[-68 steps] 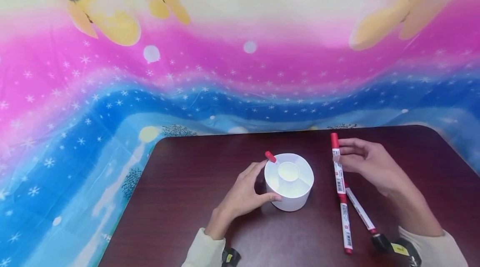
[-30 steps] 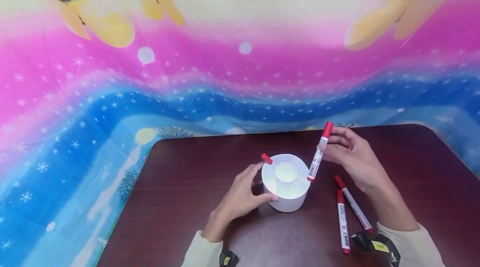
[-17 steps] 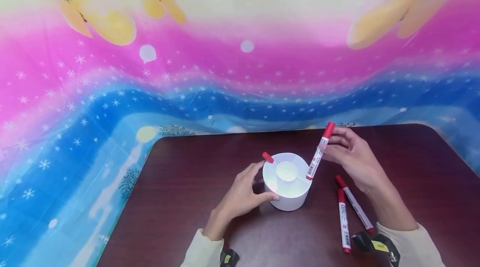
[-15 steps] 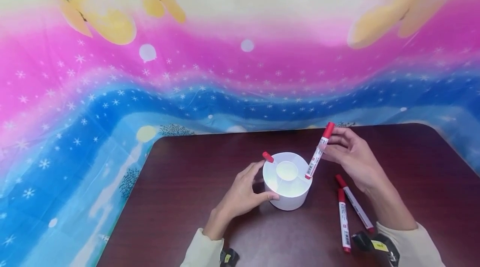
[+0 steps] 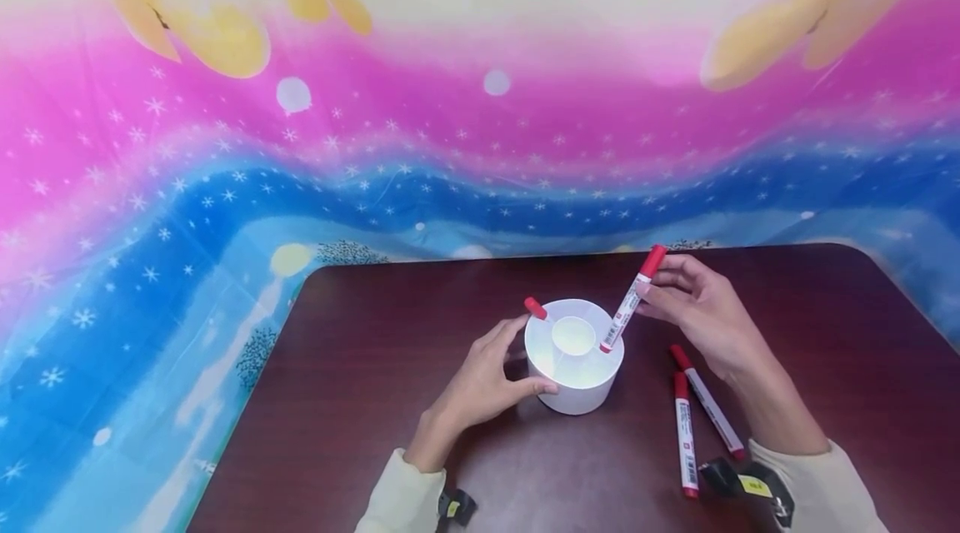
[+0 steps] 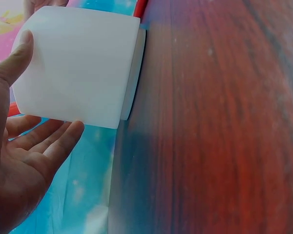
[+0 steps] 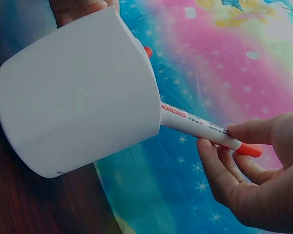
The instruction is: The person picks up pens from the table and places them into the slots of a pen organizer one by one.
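A white round pen holder (image 5: pixel 576 397) with a ring-shaped inner divider stands on the table. My left hand (image 5: pixel 480 381) grips it from the left, thumb at the front rim and fingers along the far side. A red-capped marker (image 5: pixel 535 308) leans inside at the far-left rim. My right hand (image 5: pixel 701 308) pinches another red-capped marker (image 5: pixel 628 308) between thumb and fingers, cap up and tilted right. Its lower end overlaps the right compartment in the head view. In the right wrist view, that end of the held marker (image 7: pixel 195 126) is hidden behind the holder's rim.
Two more red-capped markers lie on the table right of the holder: a near marker (image 5: pixel 686 441) and a slanted marker (image 5: pixel 708 404) beside my right forearm. The dark wooden table (image 5: pixel 390 333) ends at a patterned cloth backdrop (image 5: pixel 480 141).
My right hand has carried its marker left from above the loose markers, tilting it, and its lower end has moved inward past the holder's right rim. The left hand keeps its hold.
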`<action>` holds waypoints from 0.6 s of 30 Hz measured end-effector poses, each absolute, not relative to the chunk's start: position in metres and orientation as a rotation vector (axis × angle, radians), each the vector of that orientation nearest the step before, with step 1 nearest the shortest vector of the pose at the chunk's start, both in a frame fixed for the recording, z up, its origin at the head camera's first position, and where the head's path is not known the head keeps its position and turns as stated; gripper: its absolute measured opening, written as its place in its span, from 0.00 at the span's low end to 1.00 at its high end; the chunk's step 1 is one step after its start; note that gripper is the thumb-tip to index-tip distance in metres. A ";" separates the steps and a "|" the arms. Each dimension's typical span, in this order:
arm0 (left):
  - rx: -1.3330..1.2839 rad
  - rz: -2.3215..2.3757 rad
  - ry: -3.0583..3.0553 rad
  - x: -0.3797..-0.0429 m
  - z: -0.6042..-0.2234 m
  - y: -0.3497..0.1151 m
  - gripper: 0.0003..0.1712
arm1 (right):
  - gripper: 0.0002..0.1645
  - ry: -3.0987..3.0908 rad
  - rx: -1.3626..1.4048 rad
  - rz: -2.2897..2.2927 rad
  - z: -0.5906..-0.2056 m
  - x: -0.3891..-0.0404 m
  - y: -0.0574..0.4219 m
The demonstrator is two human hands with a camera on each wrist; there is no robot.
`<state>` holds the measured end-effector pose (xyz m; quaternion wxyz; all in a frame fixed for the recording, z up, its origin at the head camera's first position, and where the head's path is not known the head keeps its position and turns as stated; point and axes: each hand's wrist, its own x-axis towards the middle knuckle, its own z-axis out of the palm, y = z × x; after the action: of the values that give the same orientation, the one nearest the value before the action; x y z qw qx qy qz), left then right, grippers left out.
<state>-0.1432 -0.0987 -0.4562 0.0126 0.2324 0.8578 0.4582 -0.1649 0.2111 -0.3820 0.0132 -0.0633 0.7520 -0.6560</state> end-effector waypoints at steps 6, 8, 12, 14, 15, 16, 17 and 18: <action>0.744 1.436 2.670 -0.144 -0.456 -0.100 0.56 | 0.23 2.289 -0.189 -2.073 -0.383 -0.166 0.208; 0.746 1.439 2.666 -0.144 -0.457 -0.100 0.56 | 0.23 2.291 -0.190 -2.066 -0.384 -0.166 0.207; 0.736 1.440 2.653 -0.145 -0.458 -0.100 0.56 | 0.24 2.310 -0.187 -2.046 -0.385 -0.166 0.206; 0.732 1.441 2.648 -0.145 -0.458 -0.099 0.56 | 0.23 2.312 -0.185 -2.047 -0.386 -0.167 0.206; 0.730 1.440 2.647 -0.145 -0.458 -0.099 0.56 | 0.23 2.312 -0.184 -2.048 -0.386 -0.167 0.205; 0.728 1.440 2.648 -0.145 -0.458 -0.099 0.56 | 0.24 2.309 -0.182 -2.050 -0.386 -0.167 0.205; 0.733 1.441 2.650 -0.145 -0.458 -0.099 0.56 | 0.24 2.308 -0.181 -2.051 -0.386 -0.167 0.205; 0.734 1.441 2.650 -0.145 -0.458 -0.099 0.56 | 0.25 2.303 -0.180 -2.053 -0.387 -0.167 0.205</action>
<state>-0.1452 -0.0989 -0.4584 0.0185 0.2362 0.8535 0.4641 -0.1668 0.2045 -0.3867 0.0256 -0.0583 0.7450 -0.6640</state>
